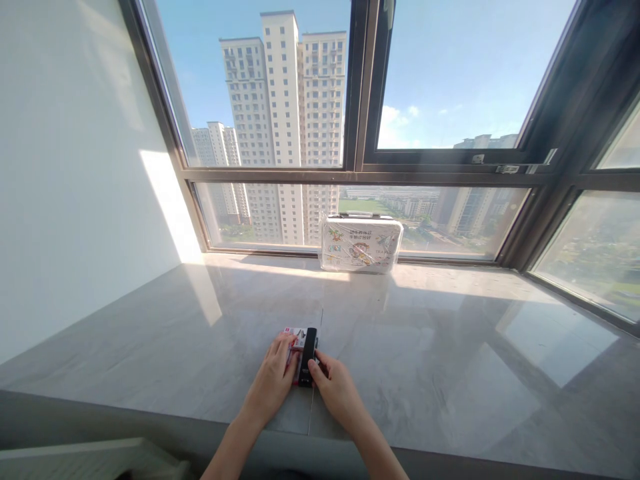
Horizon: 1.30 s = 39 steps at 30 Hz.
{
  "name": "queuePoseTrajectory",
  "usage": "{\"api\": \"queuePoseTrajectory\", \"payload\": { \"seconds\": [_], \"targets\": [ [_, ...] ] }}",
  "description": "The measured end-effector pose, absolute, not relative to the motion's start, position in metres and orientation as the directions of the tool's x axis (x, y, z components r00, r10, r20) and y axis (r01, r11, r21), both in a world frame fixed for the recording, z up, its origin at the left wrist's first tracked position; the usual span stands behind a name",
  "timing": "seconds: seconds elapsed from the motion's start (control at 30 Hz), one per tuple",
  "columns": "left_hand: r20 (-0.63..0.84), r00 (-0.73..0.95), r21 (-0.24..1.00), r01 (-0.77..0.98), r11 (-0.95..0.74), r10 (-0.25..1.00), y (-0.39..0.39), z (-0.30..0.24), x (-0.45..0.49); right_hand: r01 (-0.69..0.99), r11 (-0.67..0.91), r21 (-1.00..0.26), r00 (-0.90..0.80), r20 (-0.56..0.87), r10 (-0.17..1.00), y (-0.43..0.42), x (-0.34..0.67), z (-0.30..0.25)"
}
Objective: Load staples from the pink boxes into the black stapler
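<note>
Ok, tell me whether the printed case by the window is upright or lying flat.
Upright: the case stands on a long edge, its handle on top and its printed face showing.

The stapler (308, 357) is plain black, with tiny pale marks at its six o'clock end. The box (299, 335) is white, with red at its ten o'clock corner and a dark printed picture. At one o'clock from the stapler, the case (361, 248) is white, scattered with multicoloured cartoon prints and dark lettering. The surface (175, 347) is grey with marble-like veining, blotched paler at three o'clock. At ten o'clock, the wall (65, 167) is white; at twelve, the window frame (356, 87) is dark brown.
</note>
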<state>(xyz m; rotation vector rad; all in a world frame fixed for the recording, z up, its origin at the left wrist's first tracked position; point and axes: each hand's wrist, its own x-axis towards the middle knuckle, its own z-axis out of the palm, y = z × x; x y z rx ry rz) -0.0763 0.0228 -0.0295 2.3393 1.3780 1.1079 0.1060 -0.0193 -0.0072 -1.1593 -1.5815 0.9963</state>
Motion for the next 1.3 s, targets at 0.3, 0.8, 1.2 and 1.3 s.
{"api": "queuePoseTrajectory", "payload": {
  "seconds": [0.3,0.8,1.2,1.3],
  "targets": [
    [0.521,0.275,0.533,0.635,-0.559,0.808,0.0253,-0.0327,-0.0781,0.251,0.221,-0.942,-0.139,0.191,0.972,-0.0207,0.1086,-0.0075],
    [0.500,0.280,0.542,0.637,-0.548,0.820,0.0253,-0.0343,-0.0799,0.244,0.218,-0.945,-0.147,0.186,0.971,-0.0206,0.1094,-0.0077],
    [0.504,0.275,0.546,0.633,-0.549,0.819,0.0247,-0.0326,-0.0785,0.264,0.215,-0.940,-0.137,0.184,0.973,-0.0175,0.1103,-0.0128],
    [0.494,0.259,0.567,0.628,-0.533,0.830,0.0230,-0.0310,-0.0780,0.264,0.199,-0.944,-0.133,0.169,0.977,-0.0175,0.1103,-0.0135]
  ]
}}
